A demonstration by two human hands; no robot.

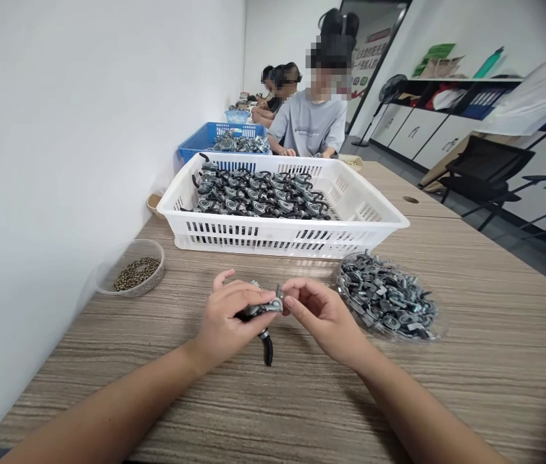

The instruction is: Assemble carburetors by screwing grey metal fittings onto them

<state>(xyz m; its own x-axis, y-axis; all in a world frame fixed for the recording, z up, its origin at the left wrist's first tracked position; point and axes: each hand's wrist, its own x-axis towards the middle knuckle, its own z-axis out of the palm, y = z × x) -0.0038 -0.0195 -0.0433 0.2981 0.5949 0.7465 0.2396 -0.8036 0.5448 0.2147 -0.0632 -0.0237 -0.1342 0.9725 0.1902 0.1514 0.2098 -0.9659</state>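
Observation:
Over the table, my left hand [234,316] grips a grey metal fitting [259,310] with a curved black lever that points down toward me. Part of the fitting is covered by my fingers. My right hand [323,316] is closed in a pinch at the fitting's right end, thumb and forefinger together. Whatever sits between those fingertips is too small to make out. Right of that hand is a clear round tray [439,328] heaped with small grey metal parts [389,296]. A clear plastic tub [149,287] of small brass-coloured pieces [136,273] stands at the left.
Beyond my hands a white slotted basket [282,235] holds rows of similar black-levered fittings [253,193]. Behind it are a blue crate [190,145] of metal parts and a seated person in a grey shirt [309,122]. The white wall [84,116] borders the table's left side.

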